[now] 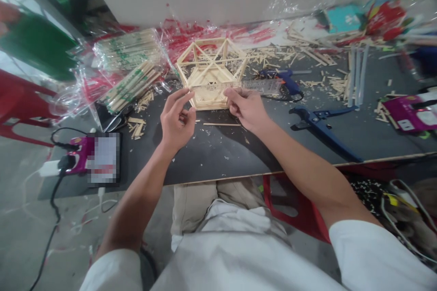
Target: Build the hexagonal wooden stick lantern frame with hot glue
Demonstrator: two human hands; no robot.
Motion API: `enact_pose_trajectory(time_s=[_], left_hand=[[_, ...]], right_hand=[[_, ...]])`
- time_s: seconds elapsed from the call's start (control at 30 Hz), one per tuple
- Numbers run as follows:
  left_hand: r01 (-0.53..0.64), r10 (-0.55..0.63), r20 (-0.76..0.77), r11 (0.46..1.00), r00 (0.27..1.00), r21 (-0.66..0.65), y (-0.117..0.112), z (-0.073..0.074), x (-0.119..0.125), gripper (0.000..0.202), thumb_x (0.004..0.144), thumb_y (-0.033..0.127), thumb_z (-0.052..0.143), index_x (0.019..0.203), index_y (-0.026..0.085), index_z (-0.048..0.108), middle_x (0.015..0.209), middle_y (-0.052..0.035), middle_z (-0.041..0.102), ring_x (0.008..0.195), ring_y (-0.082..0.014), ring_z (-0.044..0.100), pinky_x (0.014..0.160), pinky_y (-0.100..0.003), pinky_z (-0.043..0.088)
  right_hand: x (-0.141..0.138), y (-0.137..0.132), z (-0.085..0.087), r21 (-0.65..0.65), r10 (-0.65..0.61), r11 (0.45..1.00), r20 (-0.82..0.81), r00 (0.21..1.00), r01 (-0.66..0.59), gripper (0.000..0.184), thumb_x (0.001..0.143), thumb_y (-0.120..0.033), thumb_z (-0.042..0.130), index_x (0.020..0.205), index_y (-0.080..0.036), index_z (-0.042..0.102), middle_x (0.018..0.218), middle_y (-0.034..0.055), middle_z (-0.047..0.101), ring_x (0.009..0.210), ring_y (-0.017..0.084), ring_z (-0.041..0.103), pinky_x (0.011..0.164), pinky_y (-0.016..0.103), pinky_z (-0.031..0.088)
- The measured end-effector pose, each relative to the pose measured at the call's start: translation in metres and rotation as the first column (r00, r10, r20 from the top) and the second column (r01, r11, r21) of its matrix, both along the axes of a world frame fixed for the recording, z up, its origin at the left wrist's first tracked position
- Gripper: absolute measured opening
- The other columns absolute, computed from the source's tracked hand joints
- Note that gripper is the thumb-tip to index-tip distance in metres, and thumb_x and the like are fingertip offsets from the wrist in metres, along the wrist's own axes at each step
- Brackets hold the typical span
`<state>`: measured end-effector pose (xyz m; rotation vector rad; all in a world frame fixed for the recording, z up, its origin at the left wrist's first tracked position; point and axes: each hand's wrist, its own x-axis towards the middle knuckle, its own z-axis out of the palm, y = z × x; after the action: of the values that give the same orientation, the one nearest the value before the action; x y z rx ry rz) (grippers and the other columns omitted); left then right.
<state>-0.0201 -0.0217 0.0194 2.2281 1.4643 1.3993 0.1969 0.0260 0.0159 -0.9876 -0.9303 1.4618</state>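
A frame model of thin wooden sticks, with crossed braces and a many-sided rim, stands on the dark table. My right hand pinches a clear ruler held across the model's near side; its marked end sticks out to the right. At the model's near left corner is my left hand, fingers curved, thumb and forefinger apart. Whether its fingertips touch the ruler or the frame, I cannot tell. A single thin stick lies on the table between my hands.
Blue cutters and a blue glue gun lie to the right, near clear glue sticks. Bundled sticks, a phone and a purple power strip are left. Stick offcuts litter the table.
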Motion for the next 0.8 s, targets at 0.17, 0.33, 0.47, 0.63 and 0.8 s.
enact_pose_trajectory(time_s=[0.17,0.33,0.47,0.63,0.8], left_hand=[[0.008,-0.008,0.02,1.0,1.0,-0.027,-0.0001,-0.0005,0.0003,0.036,0.106,0.045,0.053,0.134,0.028,0.068,0.141,-0.0125,0.064,0.065,-0.0082,0.064,0.057,-0.024,0.054],[0.012,-0.011,0.035,1.0,0.999,-0.024,0.0,-0.0015,0.0006,0.037,0.106,0.047,0.054,0.132,0.024,0.067,0.141,-0.0144,0.063,0.061,-0.006,0.061,0.055,-0.022,0.055],[0.023,-0.022,0.053,1.0,0.998,-0.015,0.0002,-0.0027,0.0004,0.035,0.106,0.044,0.055,0.132,0.025,0.067,0.14,-0.0145,0.063,0.062,-0.0068,0.063,0.056,-0.023,0.056],[0.035,-0.035,0.068,0.999,0.997,0.007,0.0004,-0.0033,0.0003,0.032,0.105,0.038,0.058,0.132,0.024,0.067,0.139,-0.0138,0.064,0.061,-0.0058,0.063,0.056,-0.022,0.056],[0.037,-0.038,0.051,0.999,0.998,0.013,-0.0001,-0.0018,0.0009,0.031,0.106,0.037,0.056,0.132,0.024,0.067,0.139,-0.0141,0.064,0.06,-0.0058,0.063,0.055,-0.022,0.055]], right_hand=[[0.0004,-0.0003,0.0011,-0.014,0.012,1.0,0.013,1.0,-0.011,0.057,0.06,-0.061,0.097,0.062,-0.02,0.058,0.052,-0.0073,0.049,0.044,0.002,0.034,0.038,0.019,0.021],[0.0007,0.0001,0.0017,-0.011,0.043,0.999,-0.009,0.999,-0.043,0.058,0.06,-0.06,0.097,0.063,-0.019,0.057,0.054,-0.0078,0.048,0.045,0.002,0.035,0.038,0.018,0.022],[0.0006,0.0003,0.0023,-0.013,0.052,0.999,-0.012,0.999,-0.052,0.057,0.059,-0.06,0.097,0.063,-0.019,0.057,0.055,-0.0079,0.049,0.044,0.002,0.035,0.037,0.018,0.024],[0.0009,-0.0001,0.0025,-0.01,0.053,0.999,-0.05,0.997,-0.054,0.061,0.051,-0.061,0.1,0.062,-0.018,0.058,0.054,-0.0083,0.05,0.044,0.001,0.036,0.037,0.017,0.023],[0.0008,-0.001,0.0043,-0.019,0.061,0.998,-0.084,0.995,-0.063,0.059,0.049,-0.059,0.101,0.062,-0.017,0.061,0.053,-0.0078,0.052,0.043,0.0,0.037,0.037,0.016,0.024]])
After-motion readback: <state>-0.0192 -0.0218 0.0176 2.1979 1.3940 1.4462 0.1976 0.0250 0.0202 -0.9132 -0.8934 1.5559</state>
